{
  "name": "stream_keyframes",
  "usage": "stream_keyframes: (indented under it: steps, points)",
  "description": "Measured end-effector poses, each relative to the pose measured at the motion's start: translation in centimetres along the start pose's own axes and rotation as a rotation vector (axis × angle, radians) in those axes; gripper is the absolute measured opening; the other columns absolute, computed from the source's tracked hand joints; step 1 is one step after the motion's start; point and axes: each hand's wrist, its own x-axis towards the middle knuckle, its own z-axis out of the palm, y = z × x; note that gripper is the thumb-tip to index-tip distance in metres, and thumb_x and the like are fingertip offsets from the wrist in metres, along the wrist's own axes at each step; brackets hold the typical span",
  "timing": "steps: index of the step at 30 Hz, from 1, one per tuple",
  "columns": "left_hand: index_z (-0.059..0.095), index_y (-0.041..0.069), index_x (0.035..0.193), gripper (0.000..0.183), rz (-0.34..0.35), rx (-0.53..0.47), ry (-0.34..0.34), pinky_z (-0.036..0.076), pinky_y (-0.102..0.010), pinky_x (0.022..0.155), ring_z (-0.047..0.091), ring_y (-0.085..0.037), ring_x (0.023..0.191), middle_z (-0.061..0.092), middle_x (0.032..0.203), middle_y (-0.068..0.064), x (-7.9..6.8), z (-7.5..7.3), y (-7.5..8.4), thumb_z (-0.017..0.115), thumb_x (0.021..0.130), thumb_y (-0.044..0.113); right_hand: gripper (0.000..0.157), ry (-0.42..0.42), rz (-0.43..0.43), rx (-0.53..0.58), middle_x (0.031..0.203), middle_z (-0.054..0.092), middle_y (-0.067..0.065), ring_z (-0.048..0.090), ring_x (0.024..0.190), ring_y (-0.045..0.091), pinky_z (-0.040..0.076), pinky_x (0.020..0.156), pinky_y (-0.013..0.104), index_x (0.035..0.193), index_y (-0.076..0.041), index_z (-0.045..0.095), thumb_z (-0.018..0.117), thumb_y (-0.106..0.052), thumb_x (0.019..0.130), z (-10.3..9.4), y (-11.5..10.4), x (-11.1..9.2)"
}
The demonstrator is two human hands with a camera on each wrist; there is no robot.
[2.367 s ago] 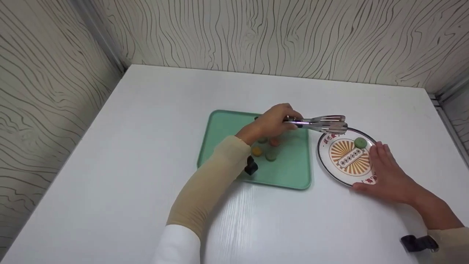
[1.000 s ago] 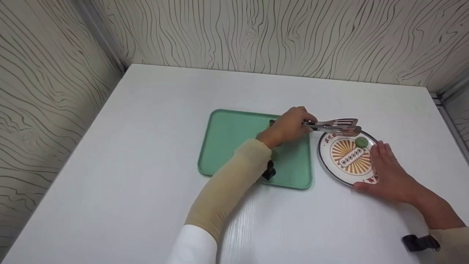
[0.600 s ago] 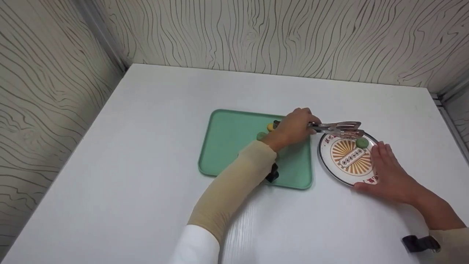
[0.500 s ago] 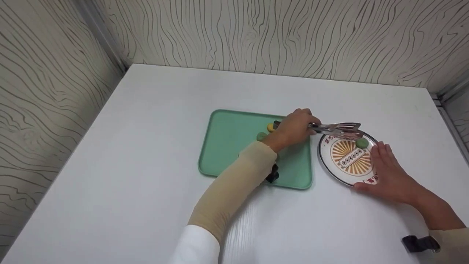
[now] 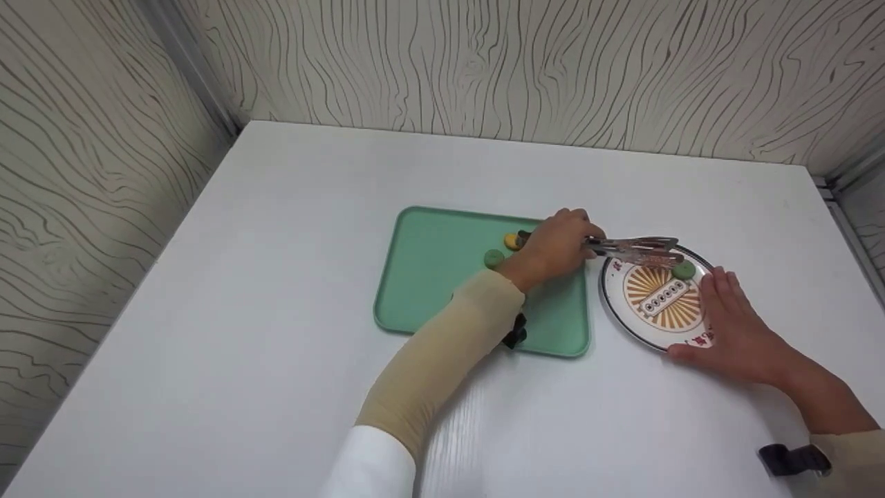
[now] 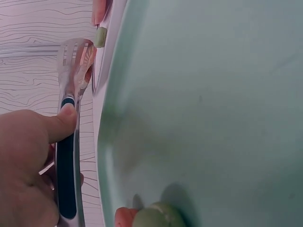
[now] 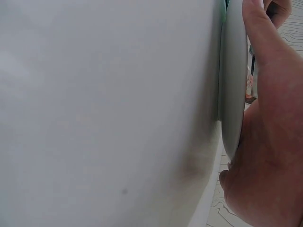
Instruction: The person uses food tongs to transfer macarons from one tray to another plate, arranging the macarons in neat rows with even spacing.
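My left hand (image 5: 556, 242) grips a pair of metal serving tongs (image 5: 639, 250) by the dark handle, thumb along it in the left wrist view. The slotted tong ends reach over the upper edge of the round white plate (image 5: 632, 318). Their tips are right beside a green macaron (image 5: 683, 270) on it. I cannot tell whether anything sits between the slotted ends. My right hand (image 5: 740, 332) rests at the plate's right rim, fingers and thumb spread straight along it. The right wrist view shows the thumb over the rim (image 7: 232, 94).
A green rectangular tray (image 5: 429, 290) lies left of the plate, partly under my left forearm. On it are a yellow macaron (image 5: 511, 241), a green macaron (image 5: 494, 259) and, in the left wrist view, a reddish piece (image 6: 124, 217). A patterned wall (image 5: 470, 69) stands behind the table.
My left hand has moved right with the tongs, whose ends have come farther over the plate and lower, beside the green macaron. The right hand and plate have hardly moved.
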Motion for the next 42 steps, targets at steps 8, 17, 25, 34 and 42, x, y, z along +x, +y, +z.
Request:
stream_keyframes:
  steps: [8, 17, 25, 34, 42]
  points:
    - [0.069, 0.03, 0.133, 0.032, -0.021, 0.023, -0.017, 0.043, -0.021, 0.094, 0.05, -0.007, 0.107, 0.061, 0.119, 0.009, 0.21, 0.26, 0.56, 0.065, 0.102, 0.025, 0.127, 0.001, -0.013, -0.006, 0.159, -0.013, 0.041, -0.021, 0.149, 0.047, -0.018, 0.114, 0.028, 0.153, 0.018, -0.005, 0.079, -0.048, 0.085, 0.06, 0.11, 0.05]
    - [0.07, 0.029, 0.132, 0.032, -0.017, 0.024, -0.013, 0.044, -0.022, 0.093, 0.051, -0.008, 0.105, 0.061, 0.118, 0.008, 0.3, 0.54, 0.18, 0.066, 0.101, 0.024, 0.127, -0.005, -0.009, -0.001, 0.159, -0.014, 0.04, -0.021, 0.149, 0.047, -0.019, 0.115, 0.029, 0.153, 0.017, -0.006, 0.079, -0.049, 0.085, 0.02, 0.16, 0.13]
    - [0.069, 0.03, 0.133, 0.033, -0.011, 0.022, -0.017, 0.044, -0.021, 0.091, 0.05, -0.008, 0.103, 0.061, 0.118, 0.008, 0.26, 0.59, 0.25, 0.065, 0.102, 0.022, 0.127, -0.003, -0.008, 0.015, 0.159, -0.014, 0.04, -0.022, 0.149, 0.047, -0.018, 0.116, 0.03, 0.154, 0.017, -0.006, 0.079, -0.048, 0.085, -0.05, 0.09, 0.06]
    - [0.069, 0.03, 0.133, 0.033, -0.017, 0.02, -0.018, 0.043, -0.021, 0.09, 0.049, -0.008, 0.101, 0.06, 0.115, 0.009, 0.22, 0.64, 0.19, 0.065, 0.101, 0.022, 0.126, 0.009, -0.023, 0.011, 0.159, -0.011, 0.041, -0.02, 0.149, 0.047, -0.018, 0.115, 0.026, 0.153, 0.019, -0.003, 0.08, -0.047, 0.084, -0.07, 0.11, 0.09]
    - [0.068, 0.033, 0.134, 0.035, -0.059, 0.01, -0.051, 0.042, -0.021, 0.091, 0.048, -0.007, 0.104, 0.059, 0.117, 0.01, 0.36, 0.47, 0.43, 0.066, 0.101, 0.025, 0.127, -0.009, -0.008, 0.026, 0.159, -0.015, 0.039, -0.023, 0.149, 0.046, -0.018, 0.115, 0.029, 0.153, 0.018, -0.006, 0.079, -0.047, 0.085, -0.23, -0.04, 0.1]
